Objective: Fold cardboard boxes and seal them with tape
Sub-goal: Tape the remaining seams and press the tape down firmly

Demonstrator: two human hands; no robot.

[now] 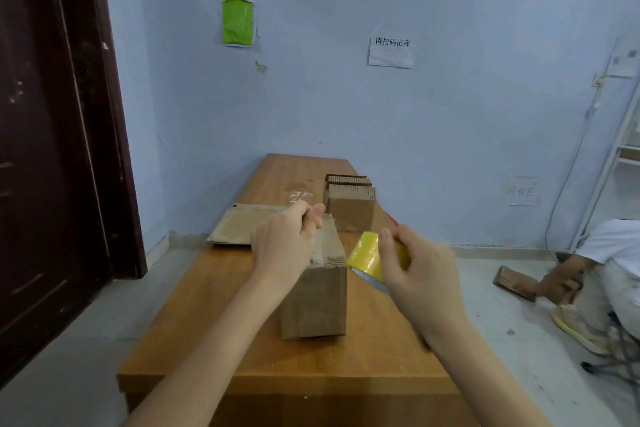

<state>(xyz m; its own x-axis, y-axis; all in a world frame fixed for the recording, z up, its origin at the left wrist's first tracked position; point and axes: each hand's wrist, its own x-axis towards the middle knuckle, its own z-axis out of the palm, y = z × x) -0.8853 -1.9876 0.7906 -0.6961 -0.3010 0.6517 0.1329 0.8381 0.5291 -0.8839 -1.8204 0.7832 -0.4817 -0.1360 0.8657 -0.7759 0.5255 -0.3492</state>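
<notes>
cardboard box (317,302) pinned under curled left hand (282,243); right hand (420,269) grips yellow tape roll (369,255).

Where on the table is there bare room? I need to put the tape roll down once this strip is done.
Bare wood lies on the table between the near edge and the cardboard box, and beyond the flattened cardboard at the far end. It is crowded mid-table, around the left hand, right hand, yellow tape roll and two folded boxes.
</notes>
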